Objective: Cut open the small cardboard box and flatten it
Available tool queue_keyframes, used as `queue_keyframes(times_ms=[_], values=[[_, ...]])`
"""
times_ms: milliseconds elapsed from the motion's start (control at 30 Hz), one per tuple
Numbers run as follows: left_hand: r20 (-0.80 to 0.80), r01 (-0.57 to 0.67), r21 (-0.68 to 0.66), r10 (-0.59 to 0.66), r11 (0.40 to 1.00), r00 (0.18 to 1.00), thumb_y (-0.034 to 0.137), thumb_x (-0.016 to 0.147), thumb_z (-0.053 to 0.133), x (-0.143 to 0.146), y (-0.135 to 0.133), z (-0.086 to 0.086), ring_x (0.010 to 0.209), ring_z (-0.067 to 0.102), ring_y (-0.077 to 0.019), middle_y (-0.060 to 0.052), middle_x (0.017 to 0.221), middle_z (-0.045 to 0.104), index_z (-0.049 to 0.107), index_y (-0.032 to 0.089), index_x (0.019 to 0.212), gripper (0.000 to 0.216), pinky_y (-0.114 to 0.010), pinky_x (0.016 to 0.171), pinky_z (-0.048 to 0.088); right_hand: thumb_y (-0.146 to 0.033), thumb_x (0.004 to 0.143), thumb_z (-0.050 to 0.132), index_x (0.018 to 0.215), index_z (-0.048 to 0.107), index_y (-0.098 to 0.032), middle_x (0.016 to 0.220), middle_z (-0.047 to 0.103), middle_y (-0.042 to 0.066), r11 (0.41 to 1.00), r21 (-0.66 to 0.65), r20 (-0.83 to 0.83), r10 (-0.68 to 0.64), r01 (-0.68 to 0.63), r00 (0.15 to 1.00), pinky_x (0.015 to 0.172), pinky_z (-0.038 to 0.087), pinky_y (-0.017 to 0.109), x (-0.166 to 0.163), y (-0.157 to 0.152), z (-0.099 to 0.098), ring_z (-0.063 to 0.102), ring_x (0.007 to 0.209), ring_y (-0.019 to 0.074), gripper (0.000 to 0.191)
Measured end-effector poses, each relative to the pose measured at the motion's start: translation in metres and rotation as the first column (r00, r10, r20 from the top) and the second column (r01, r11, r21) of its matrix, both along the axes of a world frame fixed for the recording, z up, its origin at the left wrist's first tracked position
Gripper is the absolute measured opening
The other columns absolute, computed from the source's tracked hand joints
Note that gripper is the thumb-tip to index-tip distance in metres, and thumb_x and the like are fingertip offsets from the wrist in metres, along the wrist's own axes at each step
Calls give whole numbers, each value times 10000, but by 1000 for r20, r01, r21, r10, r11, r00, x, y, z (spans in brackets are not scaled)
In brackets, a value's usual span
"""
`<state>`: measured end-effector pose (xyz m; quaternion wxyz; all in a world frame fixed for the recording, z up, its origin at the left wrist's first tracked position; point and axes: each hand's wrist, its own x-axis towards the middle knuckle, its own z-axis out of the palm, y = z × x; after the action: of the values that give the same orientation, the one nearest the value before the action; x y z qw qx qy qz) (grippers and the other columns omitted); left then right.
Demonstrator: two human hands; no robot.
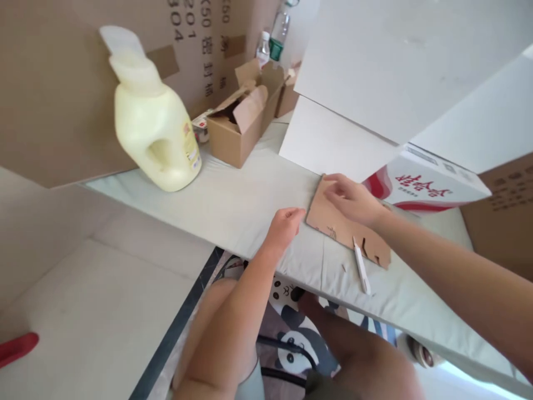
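Note:
A flat piece of brown cardboard (353, 232) with ragged cuts at its right end lies on the cloth-covered surface. Over its upper left part is my right hand (350, 197), fingers bent in toward the thumb; whether anything is between them is hidden. My left hand (286, 226) is closed just off the cardboard's left edge, and I cannot make out anything in its fingers. A white utility knife (361, 266) rests along the cardboard's near edge, its tip on the board. Beside the knife is a tiny scrap (344, 268).
A pale yellow jug (156, 122) stands at the left, next to an open cardboard box (233, 136). Behind are bottles (278, 36) and a large printed carton (158, 72). White panels (341, 139) and a red-and-white box (428, 180) border the right. My legs are below the surface's edge.

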<state>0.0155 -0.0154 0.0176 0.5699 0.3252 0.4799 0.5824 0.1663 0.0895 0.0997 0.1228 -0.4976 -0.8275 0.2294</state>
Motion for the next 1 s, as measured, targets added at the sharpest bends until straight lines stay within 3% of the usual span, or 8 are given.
queue_keyframes(times_ms=[133, 233, 333, 433, 533, 667, 800, 1000], values=[[62, -119, 21, 117, 993, 991, 366, 821, 540, -21, -3, -2, 463, 205, -83, 67, 489, 208, 254, 230, 553, 414, -302, 491, 135, -238, 821, 532, 1463, 432, -233, 1074, 742, 89, 964, 93, 145, 234, -249, 961, 901, 535, 469, -122, 2, 7, 685, 954, 280, 650], [70, -152, 36, 150, 988, 986, 358, 834, 541, -34, -6, -1, 486, 203, -88, 64, 515, 199, 252, 229, 571, 412, -302, 508, 132, -252, 841, 517, 1582, 223, -217, 1199, 705, 132, 962, 124, 143, 223, -241, 964, 905, 532, 488, -191, 17, 4, 681, 990, 300, 798], [71, -179, 36, 176, 983, 982, 357, 846, 541, -44, -11, 1, 500, 211, -88, 60, 532, 205, 254, 224, 576, 416, -298, 523, 134, -267, 848, 536, 1572, 246, -174, 1255, 664, 182, 980, 116, 204, 135, -161, 970, 906, 523, 500, -229, 35, -4, 658, 1070, 336, 785], [72, -204, 18, 203, 979, 977, 340, 845, 543, -49, -14, 3, 498, 228, -92, 54, 528, 204, 249, 223, 565, 422, -303, 523, 141, -254, 832, 565, 1502, 350, -181, 1187, 683, 192, 985, 124, 289, 82, -122, 954, 886, 516, 527, -237, 43, -12, 654, 1046, 352, 707], [103, -217, 26, 213, 976, 972, 333, 850, 544, -51, -14, 4, 491, 228, -93, 52, 526, 195, 244, 223, 562, 431, -308, 519, 138, -215, 825, 552, 1478, 359, -234, 1175, 685, 168, 973, 196, 299, 58, -121, 953, 876, 510, 539, -229, 41, -14, 653, 1027, 343, 681], [156, -217, 23, 210, 976, 965, 313, 851, 543, -46, -11, 4, 494, 202, -89, 55, 537, 181, 235, 224, 578, 421, -307, 517, 121, -224, 847, 535, 1476, 357, -321, 1177, 681, 134, 973, 161, 361, 99, -167, 927, 858, 506, 530, -222, 41, -9, 660, 1021, 339, 661], [184, -205, -6, 202, 979, 962, 299, 842, 553, -38, -8, 3, 509, 186, -82, 58, 561, 176, 235, 222, 593, 411, -297, 528, 103, -253, 853, 559, 1395, 433, -231, 1171, 676, 185, 970, 215, 425, 10, -111, 905, 856, 501, 533, -219, 49, -8, 656, 1043, 360, 557], [190, -202, 6, 198, 979, 962, 296, 853, 547, -32, -9, 5, 510, 178, -81, 60, 559, 167, 233, 222, 585, 419, -291, 524, 111, -577, 859, 547, 1353, 426, -155, 1193, 664, 214, 989, 146, 311, -28, -18, 950, 929, 487, 563, -210, 44, -14, 633, 1110, 390, 660]])
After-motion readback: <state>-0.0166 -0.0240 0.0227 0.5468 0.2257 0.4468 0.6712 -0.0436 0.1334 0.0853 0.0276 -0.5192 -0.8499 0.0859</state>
